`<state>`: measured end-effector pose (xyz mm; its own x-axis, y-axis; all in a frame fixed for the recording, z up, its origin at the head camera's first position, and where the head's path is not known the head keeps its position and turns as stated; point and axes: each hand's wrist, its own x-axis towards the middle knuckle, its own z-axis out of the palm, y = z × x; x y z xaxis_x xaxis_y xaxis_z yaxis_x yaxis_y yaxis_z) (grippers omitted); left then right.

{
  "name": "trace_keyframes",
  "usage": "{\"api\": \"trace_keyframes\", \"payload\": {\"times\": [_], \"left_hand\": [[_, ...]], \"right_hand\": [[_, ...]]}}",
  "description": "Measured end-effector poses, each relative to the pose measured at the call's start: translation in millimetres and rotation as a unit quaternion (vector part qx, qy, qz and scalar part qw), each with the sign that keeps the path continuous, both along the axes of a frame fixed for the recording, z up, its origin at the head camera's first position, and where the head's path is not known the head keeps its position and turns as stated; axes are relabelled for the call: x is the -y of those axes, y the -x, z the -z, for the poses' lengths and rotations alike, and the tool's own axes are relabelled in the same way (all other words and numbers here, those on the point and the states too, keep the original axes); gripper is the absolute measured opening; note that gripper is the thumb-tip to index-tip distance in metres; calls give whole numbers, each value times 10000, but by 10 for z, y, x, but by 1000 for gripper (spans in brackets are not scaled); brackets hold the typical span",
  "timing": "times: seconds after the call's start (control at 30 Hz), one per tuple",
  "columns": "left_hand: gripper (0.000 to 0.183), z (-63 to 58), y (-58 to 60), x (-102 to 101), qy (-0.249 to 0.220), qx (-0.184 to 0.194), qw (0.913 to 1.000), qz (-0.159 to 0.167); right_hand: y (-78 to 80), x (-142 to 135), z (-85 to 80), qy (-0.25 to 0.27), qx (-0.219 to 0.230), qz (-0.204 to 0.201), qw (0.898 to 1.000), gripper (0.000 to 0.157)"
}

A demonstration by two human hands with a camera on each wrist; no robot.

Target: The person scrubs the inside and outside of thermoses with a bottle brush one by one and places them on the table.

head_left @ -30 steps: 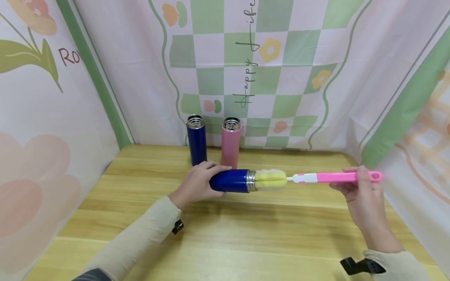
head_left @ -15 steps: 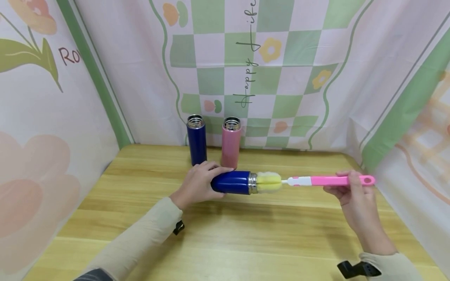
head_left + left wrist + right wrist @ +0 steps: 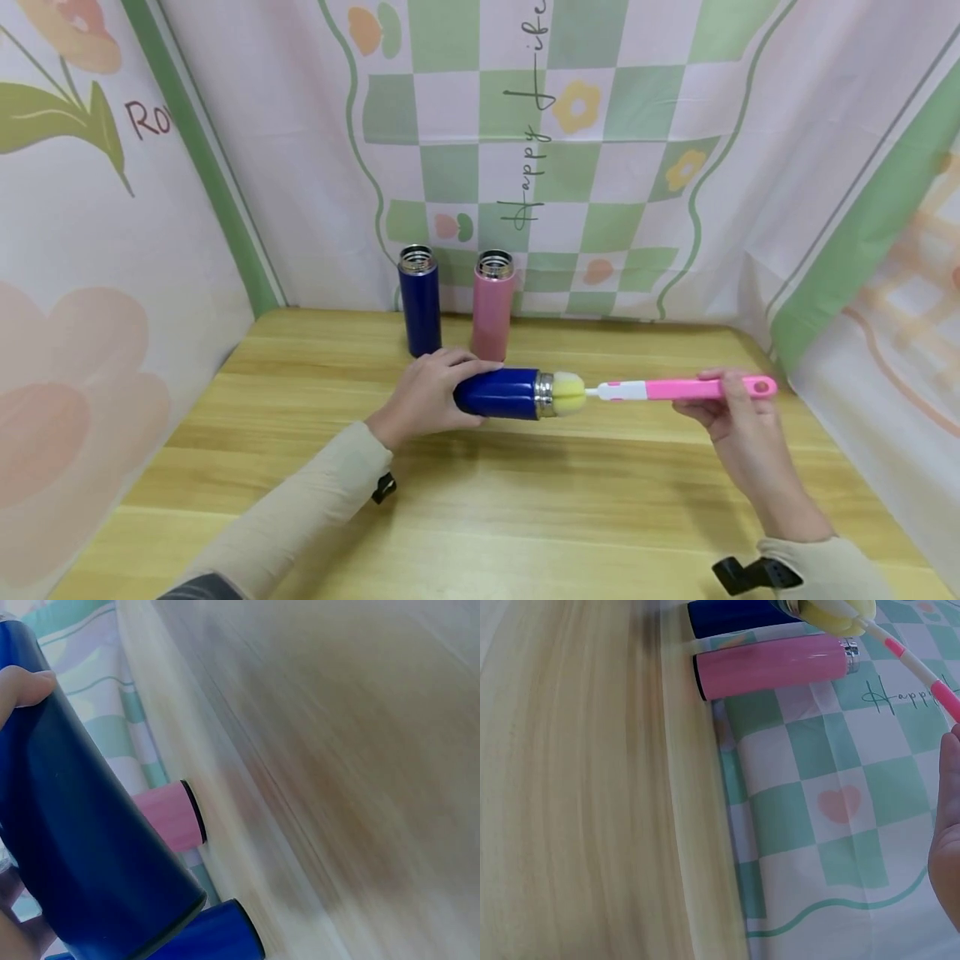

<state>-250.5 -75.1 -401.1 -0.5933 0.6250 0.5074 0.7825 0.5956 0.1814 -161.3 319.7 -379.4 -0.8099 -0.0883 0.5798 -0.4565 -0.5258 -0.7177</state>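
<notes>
My left hand (image 3: 433,395) grips a blue bottle (image 3: 501,393) round its base end and holds it sideways above the table, its steel mouth facing right. In the left wrist view the thumb lies along the blue bottle (image 3: 97,817). The right hand (image 3: 746,442) pinches the pink handle of a bottle brush (image 3: 682,389). Its yellow sponge head (image 3: 570,394) is partly inside the bottle's mouth; the rest of the head shows outside. In the right wrist view the bottle brush (image 3: 915,666) slants up to the mouth.
Behind the hands a second blue bottle (image 3: 421,304) and a pink bottle (image 3: 492,308) stand upright and uncapped on the wooden table (image 3: 525,517). A checked curtain (image 3: 570,167) hangs along the table's back edge, with more printed cloth at both sides.
The right hand has moved left, pushing the brush head further into the bottle, so less sponge shows. The left hand and bottle have shifted slightly right and down.
</notes>
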Motion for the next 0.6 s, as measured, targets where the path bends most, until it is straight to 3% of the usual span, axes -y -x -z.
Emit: {"api": "trace_keyframes", "payload": {"times": [0.43,0.6], "left_hand": [[72,-46,-7,-77,3,51,10000,69],[72,-54,-17,-201,67,198,9993,297]], "right_hand": [[32,119,91,-552,142,-220,9981,37],[46,348,124,-1265,330,-252,9911,33]]}}
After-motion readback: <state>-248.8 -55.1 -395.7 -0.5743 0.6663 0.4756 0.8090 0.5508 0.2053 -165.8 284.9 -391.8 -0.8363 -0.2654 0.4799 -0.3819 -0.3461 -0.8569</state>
